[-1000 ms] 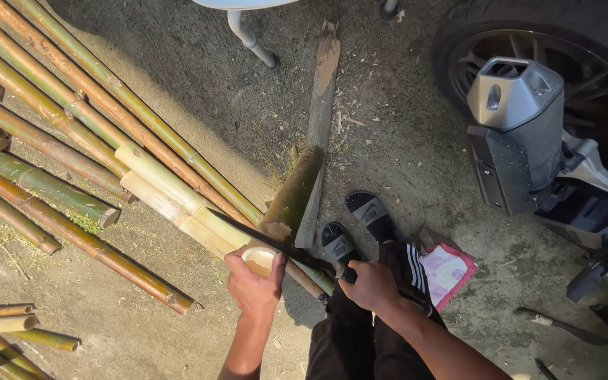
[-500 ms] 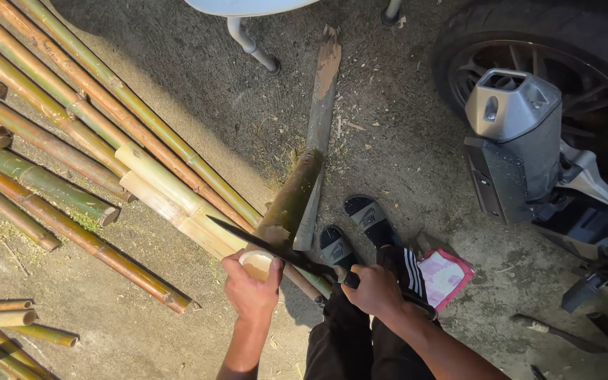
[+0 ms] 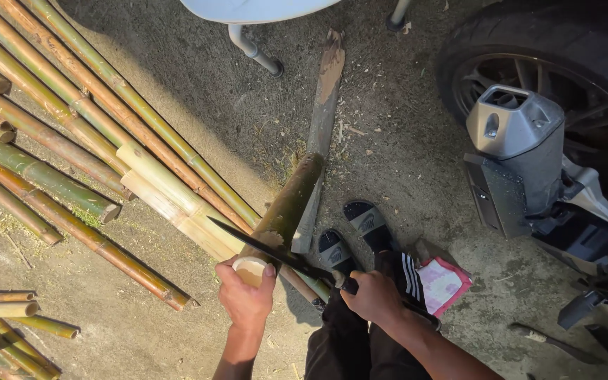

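We clamp our left hand (image 3: 246, 299) around the cut end of the bamboo culm (image 3: 284, 210), steadying it at centre frame, while our right hand (image 3: 373, 298) grips the machete (image 3: 265, 250), blade resting across it.

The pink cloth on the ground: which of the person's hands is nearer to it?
Right. The right hand, gripping the knife, is just left of the pink cloth; the left hand, holding the bamboo piece, is further left.
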